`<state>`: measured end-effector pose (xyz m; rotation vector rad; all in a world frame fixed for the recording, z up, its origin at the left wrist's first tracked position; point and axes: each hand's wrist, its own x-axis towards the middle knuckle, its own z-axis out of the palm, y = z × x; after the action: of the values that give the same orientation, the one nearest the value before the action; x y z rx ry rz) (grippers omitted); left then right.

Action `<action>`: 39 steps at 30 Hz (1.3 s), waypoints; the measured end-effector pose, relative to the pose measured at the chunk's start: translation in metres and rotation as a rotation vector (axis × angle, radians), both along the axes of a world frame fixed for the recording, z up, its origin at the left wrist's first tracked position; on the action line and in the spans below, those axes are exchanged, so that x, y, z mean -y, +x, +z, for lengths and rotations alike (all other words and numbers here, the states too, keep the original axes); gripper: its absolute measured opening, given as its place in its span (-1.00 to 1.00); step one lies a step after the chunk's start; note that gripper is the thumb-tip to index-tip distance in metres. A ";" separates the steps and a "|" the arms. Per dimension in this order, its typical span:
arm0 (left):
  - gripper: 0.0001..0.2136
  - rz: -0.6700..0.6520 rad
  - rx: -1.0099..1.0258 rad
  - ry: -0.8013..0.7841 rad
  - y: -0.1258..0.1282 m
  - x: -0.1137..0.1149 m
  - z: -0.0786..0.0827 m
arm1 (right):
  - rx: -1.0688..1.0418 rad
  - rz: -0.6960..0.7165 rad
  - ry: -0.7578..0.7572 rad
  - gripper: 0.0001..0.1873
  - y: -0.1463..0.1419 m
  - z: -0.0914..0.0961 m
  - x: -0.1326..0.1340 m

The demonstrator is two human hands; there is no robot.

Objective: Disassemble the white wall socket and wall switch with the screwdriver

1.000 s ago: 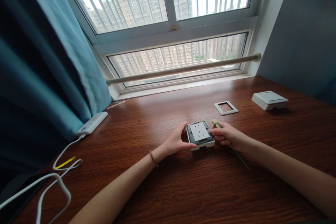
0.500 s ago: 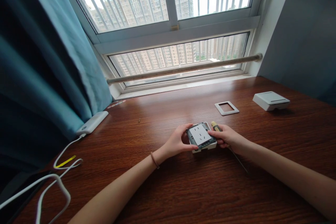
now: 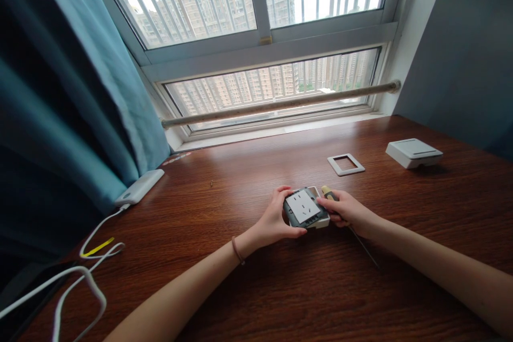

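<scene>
A wall socket module (image 3: 303, 207), grey frame with a white face, sits tilted on a white back box (image 3: 320, 221) on the wooden table (image 3: 256, 288). My left hand (image 3: 274, 219) grips the socket's left edge, fingers curled around it. My right hand (image 3: 348, 209) is closed on a screwdriver (image 3: 329, 193) with a yellow and black handle, its thin shaft (image 3: 365, 249) pointing back toward me, while its fingertips touch the socket's right edge.
A white square cover frame (image 3: 346, 164) lies behind my right hand. A white switch box (image 3: 413, 152) stands at the far right. One small screw (image 3: 211, 183) lies to the left. A white power bank (image 3: 139, 187) with cables (image 3: 90, 248) sits by the blue curtain (image 3: 68, 91).
The socket module has been turned and lifted slightly at its left side on the back box. My left hand shifted its grip lower along the left edge. My right hand stayed in place.
</scene>
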<state>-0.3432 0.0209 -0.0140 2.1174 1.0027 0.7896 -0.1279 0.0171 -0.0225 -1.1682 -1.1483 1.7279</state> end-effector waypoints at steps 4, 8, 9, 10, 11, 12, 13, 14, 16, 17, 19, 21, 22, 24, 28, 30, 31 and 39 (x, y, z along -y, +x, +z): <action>-0.23 -0.024 0.036 0.035 -0.001 0.000 0.003 | 0.019 -0.041 0.030 -0.61 0.000 0.006 0.001; -0.24 -0.072 0.074 0.105 -0.002 0.003 0.008 | 0.154 -0.060 0.149 -0.57 -0.001 0.013 0.003; -0.24 -0.080 0.086 0.113 -0.002 0.004 0.009 | 0.174 -0.040 0.171 -0.59 -0.001 0.014 0.004; -0.23 -0.087 0.096 0.116 -0.001 0.005 0.009 | 0.175 -0.016 0.180 -0.61 -0.001 0.014 0.004; -0.22 -0.089 0.103 0.114 -0.001 0.005 0.010 | 0.160 0.006 0.177 -0.63 -0.001 0.014 0.005; -0.20 -0.080 0.110 0.107 -0.001 0.006 0.010 | 0.133 0.020 0.163 -0.64 0.000 0.015 0.004; -0.17 -0.056 0.118 0.095 0.000 0.006 0.010 | 0.098 0.018 0.145 -0.64 0.000 0.014 0.004; -0.14 -0.016 0.127 0.079 0.000 0.006 0.010 | 0.057 0.005 0.126 -0.64 0.000 0.014 0.004; -0.16 0.078 0.142 0.025 -0.001 0.004 0.011 | -0.021 -0.042 0.099 -0.63 0.001 0.014 0.003; -0.22 0.113 0.146 -0.006 -0.001 0.003 0.011 | -0.056 -0.064 0.100 -0.63 0.001 0.015 0.003; -0.44 0.124 0.142 -0.064 -0.002 0.001 0.014 | -0.108 -0.088 0.120 -0.64 0.001 0.016 0.003; -0.62 0.085 0.154 -0.100 -0.002 0.001 0.018 | -0.123 -0.089 0.146 -0.66 0.001 0.017 0.005; -0.67 0.070 0.182 -0.113 -0.002 0.002 0.021 | -0.116 -0.087 0.156 -0.66 0.000 0.018 0.006; -0.73 0.049 0.279 -0.166 0.000 0.005 0.026 | -0.091 -0.086 0.163 -0.66 -0.001 0.019 0.008; -0.73 -0.002 0.490 -0.412 0.005 0.012 0.036 | -0.085 -0.103 0.155 -0.63 -0.004 0.021 0.012; -0.71 0.012 0.534 -0.492 0.006 0.014 0.039 | -0.089 -0.121 0.156 -0.62 -0.004 0.023 0.014; -0.71 0.029 0.545 -0.514 0.005 0.014 0.039 | -0.089 -0.127 0.158 -0.62 -0.004 0.023 0.014; -0.51 0.203 0.690 -0.629 0.002 0.014 0.032 | -0.085 -0.127 0.153 -0.63 -0.006 0.023 0.017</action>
<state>-0.3410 0.0069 0.0182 1.1002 0.9181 1.0350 -0.1340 0.0006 0.0007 -1.0416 -1.1100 1.5506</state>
